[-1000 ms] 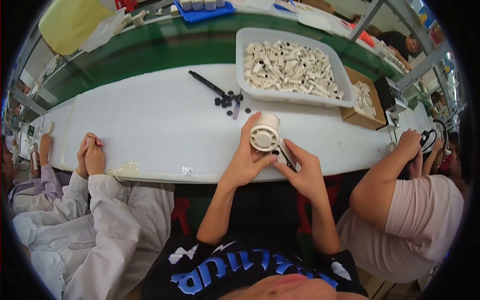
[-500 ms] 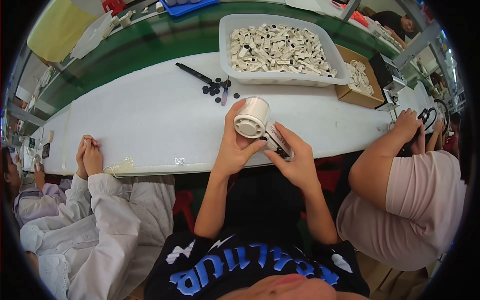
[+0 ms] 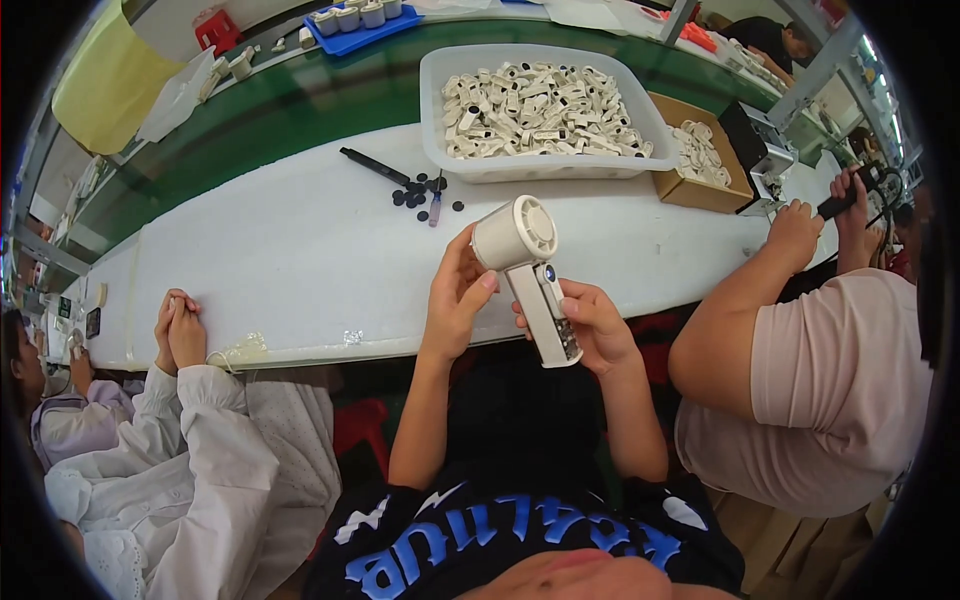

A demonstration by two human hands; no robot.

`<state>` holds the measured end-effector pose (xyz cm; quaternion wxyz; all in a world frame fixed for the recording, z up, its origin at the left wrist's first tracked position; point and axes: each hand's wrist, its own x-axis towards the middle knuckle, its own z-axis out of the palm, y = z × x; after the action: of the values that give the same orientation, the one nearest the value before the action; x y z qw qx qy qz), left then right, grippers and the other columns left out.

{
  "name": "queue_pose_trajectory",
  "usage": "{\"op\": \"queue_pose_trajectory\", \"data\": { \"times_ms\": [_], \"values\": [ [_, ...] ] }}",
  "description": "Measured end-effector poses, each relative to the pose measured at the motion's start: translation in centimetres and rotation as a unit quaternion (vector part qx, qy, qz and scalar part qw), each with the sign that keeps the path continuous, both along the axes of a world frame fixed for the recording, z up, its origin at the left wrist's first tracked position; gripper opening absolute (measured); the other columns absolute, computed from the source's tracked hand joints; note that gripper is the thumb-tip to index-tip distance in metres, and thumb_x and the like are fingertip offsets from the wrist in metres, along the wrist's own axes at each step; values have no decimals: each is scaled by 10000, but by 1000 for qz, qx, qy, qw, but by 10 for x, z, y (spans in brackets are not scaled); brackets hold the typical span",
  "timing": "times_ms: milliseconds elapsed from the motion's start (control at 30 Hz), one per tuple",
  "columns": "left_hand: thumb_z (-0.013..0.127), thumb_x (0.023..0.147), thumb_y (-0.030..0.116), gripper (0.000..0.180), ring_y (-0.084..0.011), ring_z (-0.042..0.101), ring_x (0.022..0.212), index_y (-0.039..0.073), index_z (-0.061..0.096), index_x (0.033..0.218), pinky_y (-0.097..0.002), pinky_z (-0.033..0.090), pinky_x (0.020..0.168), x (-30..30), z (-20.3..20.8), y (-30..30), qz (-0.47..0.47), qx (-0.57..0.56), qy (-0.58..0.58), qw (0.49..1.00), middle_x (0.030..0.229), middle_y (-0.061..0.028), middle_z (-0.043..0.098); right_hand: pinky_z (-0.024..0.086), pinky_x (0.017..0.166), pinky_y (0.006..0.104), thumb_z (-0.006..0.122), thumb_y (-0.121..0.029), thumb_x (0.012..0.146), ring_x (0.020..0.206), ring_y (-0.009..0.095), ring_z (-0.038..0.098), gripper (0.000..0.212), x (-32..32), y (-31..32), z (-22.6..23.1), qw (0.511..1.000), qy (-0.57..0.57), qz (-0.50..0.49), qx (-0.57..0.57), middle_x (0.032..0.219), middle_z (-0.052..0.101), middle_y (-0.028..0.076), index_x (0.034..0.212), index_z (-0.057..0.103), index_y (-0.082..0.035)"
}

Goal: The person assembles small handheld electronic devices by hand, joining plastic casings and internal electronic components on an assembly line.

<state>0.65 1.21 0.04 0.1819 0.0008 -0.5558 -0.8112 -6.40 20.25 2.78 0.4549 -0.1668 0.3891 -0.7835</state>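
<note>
Between my hands is a cream handheld fan (image 3: 529,285), its round head up and its handle slanting down toward me. The handle's side facing right is partly uncovered, with small dark and metallic parts showing and a dark round button near the top. My left hand (image 3: 455,305) closes on the fan from the left, just below its head, the thumb against it. My right hand (image 3: 598,325) grips the handle from the right; some of its fingers are hidden behind it. Beyond the fan, small black discs (image 3: 410,195), a screwdriver (image 3: 435,208) and a black pen-shaped tool (image 3: 374,167) lie on the white table.
A translucent bin (image 3: 550,170) heaped with cream parts stands at the back, beside a cardboard box (image 3: 735,204) of similar parts and a black-and-silver device (image 3: 765,150). Co-workers sit on both sides; the right one's hand holds a black tool (image 3: 838,204). A blue tray (image 3: 400,22) lies farther back.
The fan has been turned: its head's grille now faces right and its handle points down toward me. My right hand has shifted lower along the handle. A black tool has come into view at right.
</note>
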Motion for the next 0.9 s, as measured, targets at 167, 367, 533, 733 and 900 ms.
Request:
{"op": "queue_pose_trajectory", "data": {
  "times_ms": [167, 367, 533, 733, 900],
  "values": [
    [668, 870, 103, 694, -182, 570, 1123, 3, 315, 1459, -315, 462, 939, -5, 5, 4, -14, 2, -26, 1000, 1312, -156, 524, 513, 930, 334, 708, -35, 842, 1042, 227, 649, 476, 12, -12, 9, 968, 161, -127, 148, 1130, 656, 192, 1258, 533, 115],
    [711, 835, 52, 712, -185, 582, 1119, -17, 338, 1439, -321, 461, 963, -4, 7, -2, -16, 58, -48, 997, 1254, -132, 567, 509, 934, 322, 730, 9, 817, 1051, 210, 642, 504, 21, -23, 15, 955, 201, -168, 140, 1140, 653, 181, 1266, 529, 117],
    [748, 791, 12, 753, -185, 585, 1131, -30, 350, 1429, -329, 466, 972, -1, 1, 2, 2, 42, -14, 999, 1260, -126, 570, 505, 937, 318, 722, -3, 828, 1052, 199, 637, 498, 27, -27, -1, 924, 288, -199, 155, 1148, 650, 179, 1268, 526, 123],
    [779, 744, -6, 697, -175, 566, 1148, -17, 441, 1354, -343, 454, 1010, -1, 15, 5, 23, 45, -72, 996, 1244, -105, 570, 507, 930, 316, 739, -14, 810, 1035, 192, 641, 504, 32, -36, -13, 937, 222, -232, 134, 1137, 656, 166, 1251, 539, 129],
    [789, 748, 5, 718, -175, 559, 1161, -16, 425, 1365, -341, 446, 1027, 0, 10, 4, -21, 14, -58, 998, 1259, -96, 560, 510, 927, 319, 762, -27, 791, 1021, 203, 650, 524, 29, -26, -11, 905, 310, -237, 167, 1135, 655, 176, 1243, 548, 128]
  ]
}}
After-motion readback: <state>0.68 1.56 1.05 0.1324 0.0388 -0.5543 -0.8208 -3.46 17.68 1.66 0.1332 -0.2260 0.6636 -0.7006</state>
